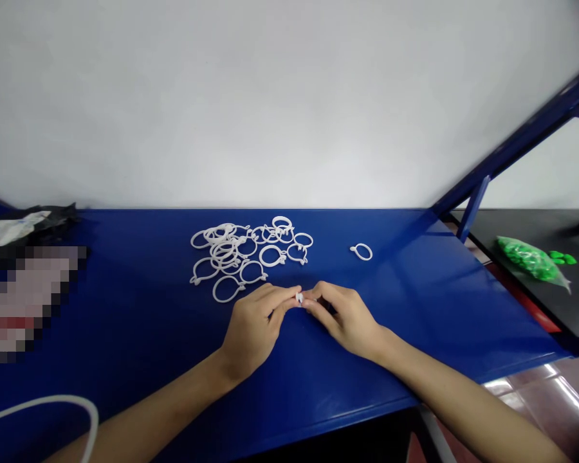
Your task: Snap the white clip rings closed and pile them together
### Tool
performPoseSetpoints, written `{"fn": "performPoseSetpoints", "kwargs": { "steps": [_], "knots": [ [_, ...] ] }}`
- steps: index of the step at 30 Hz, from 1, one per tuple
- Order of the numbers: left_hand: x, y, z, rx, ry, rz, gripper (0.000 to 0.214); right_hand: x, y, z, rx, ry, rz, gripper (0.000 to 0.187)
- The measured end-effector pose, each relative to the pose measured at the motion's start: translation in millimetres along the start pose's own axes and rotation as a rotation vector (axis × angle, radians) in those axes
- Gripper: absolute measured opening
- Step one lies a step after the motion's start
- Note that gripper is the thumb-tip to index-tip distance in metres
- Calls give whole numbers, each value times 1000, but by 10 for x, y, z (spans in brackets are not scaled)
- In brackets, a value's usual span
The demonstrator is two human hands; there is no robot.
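Note:
Both hands meet at the middle of a blue table (pixel 125 321). My left hand (pixel 253 325) and my right hand (pixel 340 315) each pinch the same small white plastic ring (pixel 300 298), of which only a bit shows between the fingertips. Just beyond the hands lies a pile of several white plastic rings (pixel 246 251). One single white ring (pixel 361 251) lies apart to the right of the pile.
A black and white bag (pixel 24 222) lies at the table's far left, with a blurred patch below it. A white curved tube (pixel 67 411) shows at the lower left. A blue frame bar (pixel 511 145) rises on the right; beyond it a green bag (pixel 531 257) lies on a dark table.

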State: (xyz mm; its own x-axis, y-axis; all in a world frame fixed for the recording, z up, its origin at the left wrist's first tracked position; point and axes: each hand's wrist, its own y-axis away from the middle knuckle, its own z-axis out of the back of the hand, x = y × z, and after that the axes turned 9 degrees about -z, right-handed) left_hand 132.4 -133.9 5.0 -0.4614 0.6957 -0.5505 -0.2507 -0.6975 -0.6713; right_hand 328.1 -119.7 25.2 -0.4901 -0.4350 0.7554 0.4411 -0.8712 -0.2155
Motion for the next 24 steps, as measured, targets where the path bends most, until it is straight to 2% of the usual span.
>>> {"fn": "performPoseSetpoints", "kwargs": {
  "steps": [7, 12, 15, 18, 20, 21, 23, 24],
  "knots": [
    [-26, 0, 7, -42, -115, -284, 21, 16, 37, -7, 54, -44, 59, 14],
    [-32, 26, 18, -21, -176, -369, 15, -36, 47, -10, 153, 13, 100, 18],
    [-21, 22, 6, -1, -194, -366, 20, -49, 28, -13, 143, 33, 94, 19],
    [-15, 8, -25, 55, -255, -305, 28, -97, -40, 44, 39, 87, 82, 16],
    [-4, 12, -45, 110, -329, -253, 37, -184, -106, 146, -88, 217, 61, 17],
    [8, 19, -51, 146, -358, -239, 41, -245, -138, 215, -167, 313, 24, 17],
    [43, 37, -53, 243, -387, -249, 40, -384, -187, 365, -355, 540, -141, 18],
    [65, 45, -49, 300, -391, -264, 37, -452, -201, 436, -389, 644, -233, 19]
  ]
}}
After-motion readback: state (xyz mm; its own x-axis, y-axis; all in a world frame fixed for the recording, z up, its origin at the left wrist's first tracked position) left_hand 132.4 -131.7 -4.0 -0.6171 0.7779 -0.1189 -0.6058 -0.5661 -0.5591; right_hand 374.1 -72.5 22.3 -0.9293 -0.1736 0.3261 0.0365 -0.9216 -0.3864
